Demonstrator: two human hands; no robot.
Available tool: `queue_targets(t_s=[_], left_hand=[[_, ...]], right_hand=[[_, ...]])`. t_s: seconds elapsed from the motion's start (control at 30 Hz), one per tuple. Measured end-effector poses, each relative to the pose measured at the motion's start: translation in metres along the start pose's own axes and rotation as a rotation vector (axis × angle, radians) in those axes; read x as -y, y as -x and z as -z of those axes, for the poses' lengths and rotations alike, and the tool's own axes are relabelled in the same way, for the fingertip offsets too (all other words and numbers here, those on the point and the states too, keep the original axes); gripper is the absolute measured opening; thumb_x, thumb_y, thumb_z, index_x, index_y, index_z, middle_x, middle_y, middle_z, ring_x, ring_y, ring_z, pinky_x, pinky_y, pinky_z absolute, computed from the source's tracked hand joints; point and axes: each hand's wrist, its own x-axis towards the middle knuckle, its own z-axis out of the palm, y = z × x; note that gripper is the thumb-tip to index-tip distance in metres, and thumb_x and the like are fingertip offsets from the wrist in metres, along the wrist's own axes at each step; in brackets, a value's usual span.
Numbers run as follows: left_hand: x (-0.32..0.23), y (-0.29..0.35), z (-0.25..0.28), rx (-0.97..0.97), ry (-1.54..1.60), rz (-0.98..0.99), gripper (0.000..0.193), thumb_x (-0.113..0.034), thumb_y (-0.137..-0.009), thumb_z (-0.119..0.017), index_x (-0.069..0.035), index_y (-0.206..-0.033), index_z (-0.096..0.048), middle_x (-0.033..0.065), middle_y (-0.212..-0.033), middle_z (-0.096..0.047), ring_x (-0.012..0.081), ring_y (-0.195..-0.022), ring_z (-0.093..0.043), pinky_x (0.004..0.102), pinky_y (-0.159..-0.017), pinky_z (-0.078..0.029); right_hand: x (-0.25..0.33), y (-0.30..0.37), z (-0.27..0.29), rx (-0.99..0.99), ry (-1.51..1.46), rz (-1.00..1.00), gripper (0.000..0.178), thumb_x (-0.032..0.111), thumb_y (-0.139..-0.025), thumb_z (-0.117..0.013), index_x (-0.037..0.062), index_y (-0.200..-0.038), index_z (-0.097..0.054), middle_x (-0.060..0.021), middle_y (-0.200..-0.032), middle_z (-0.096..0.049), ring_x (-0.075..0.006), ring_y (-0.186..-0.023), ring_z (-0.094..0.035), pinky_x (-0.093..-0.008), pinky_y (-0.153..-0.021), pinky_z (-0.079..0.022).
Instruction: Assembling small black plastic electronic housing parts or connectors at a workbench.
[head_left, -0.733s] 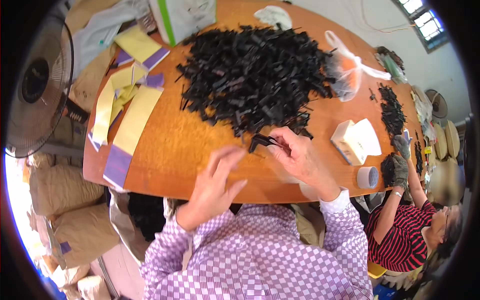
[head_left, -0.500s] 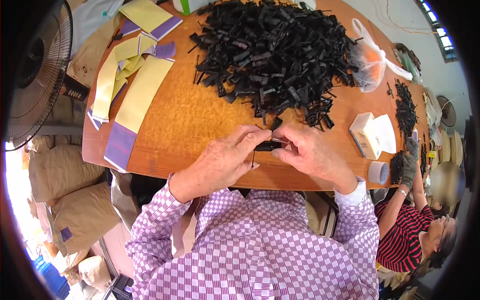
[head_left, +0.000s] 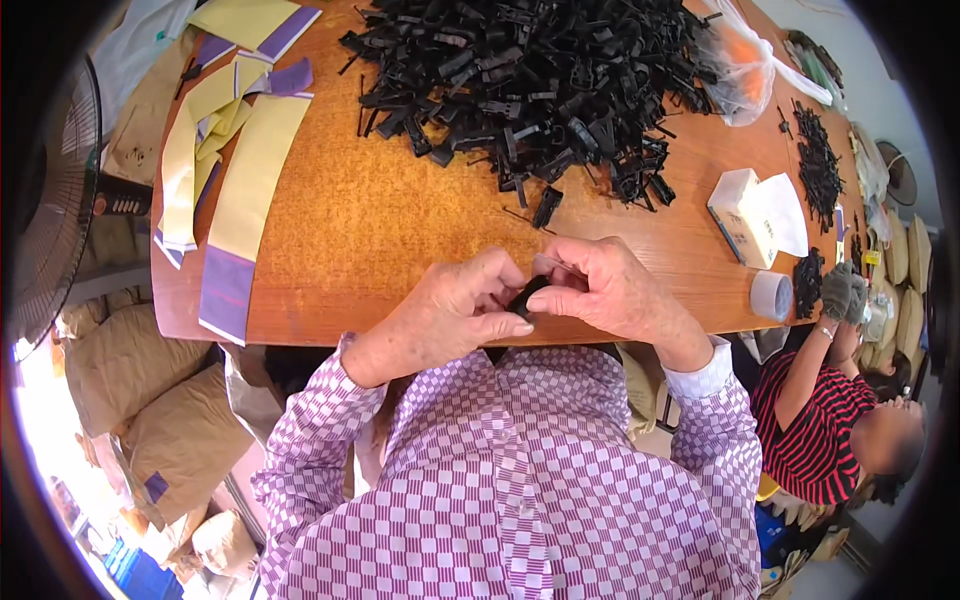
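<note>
Part (head_left: 529,295), blk, pinched in L hand (head_left: 438,310), R hand (head_left: 622,300), both closed; pile (head_left: 540,80) beyond

Held pc. (head_left: 532,296) blk, parts pile (head_left: 530,85) ditto; tabletop (head_left: 340,220) orange-brn; long strip (head_left: 262,170) yel. w/ purp. end; shirt (head_left: 500,480) purp./wht. checks; co-worker's top (head_left: 815,425) red/blk stripes.

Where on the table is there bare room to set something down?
Widest: between the yellow-and-purple strips and the pile of black parts. Smaller: between the right hand and the tissue box. Crowded: the far middle, under that pile.
</note>
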Motion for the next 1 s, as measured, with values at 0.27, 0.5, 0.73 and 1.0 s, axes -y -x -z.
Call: queue_targets(t_s=[0.27,0.5,0.73,1.0], left_hand=[[0.014,0.014,-0.053,-0.452,0.539,-0.109,0.03,0.001,-0.085,-0.062,-0.004,-0.111,-0.048,0.0017,-0.093,-0.057,0.0067,-0.079,-0.057,0.0211,-0.066,-0.05],[0.009,0.015,-0.076,-0.626,0.448,-0.078,0.035,0.002,-0.086,-0.061,-0.004,-0.119,-0.052,0.0009,-0.092,-0.059,0.0054,-0.074,-0.056,0.0192,-0.065,-0.049],[0.012,0.009,-0.086,-0.698,0.236,-0.135,0.035,0.004,-0.087,-0.059,-0.003,-0.121,-0.055,0.0006,-0.095,-0.059,0.0046,-0.079,-0.056,0.0183,-0.068,-0.048],[0.002,0.013,-0.083,-0.855,-0.302,-0.145,0.033,0.005,-0.082,-0.06,-0.004,-0.114,-0.061,0.0084,-0.09,-0.061,0.013,-0.07,-0.06,0.0231,-0.06,-0.048]], right_hand=[[-0.022,0.011,-0.04,-0.095,-0.423,0.084,0.041,0.037,-0.099,-0.042,0.0005,-0.113,-0.056,0.002,-0.069,-0.052,-0.003,-0.056,-0.042,-0.0174,-0.049,-0.03],[-0.019,0.027,-0.061,-0.13,-0.553,0.156,0.035,0.023,-0.1,-0.042,-0.0008,-0.125,-0.045,-0.0037,-0.095,-0.057,-0.0082,-0.082,-0.056,-0.0206,-0.07,-0.047],[-0.036,0.027,-0.073,-0.206,-0.584,0.26,0.031,0.019,-0.099,-0.044,-0.0013,-0.123,-0.044,-0.0078,-0.099,-0.058,-0.011,-0.089,-0.058,-0.023,-0.075,-0.048],[-0.034,0.016,-0.08,-0.241,-0.485,0.22,0.032,0.023,-0.1,-0.045,0.0029,-0.124,-0.047,0.0046,-0.073,-0.047,-0.003,-0.063,-0.043,-0.018,-0.054,-0.035]])
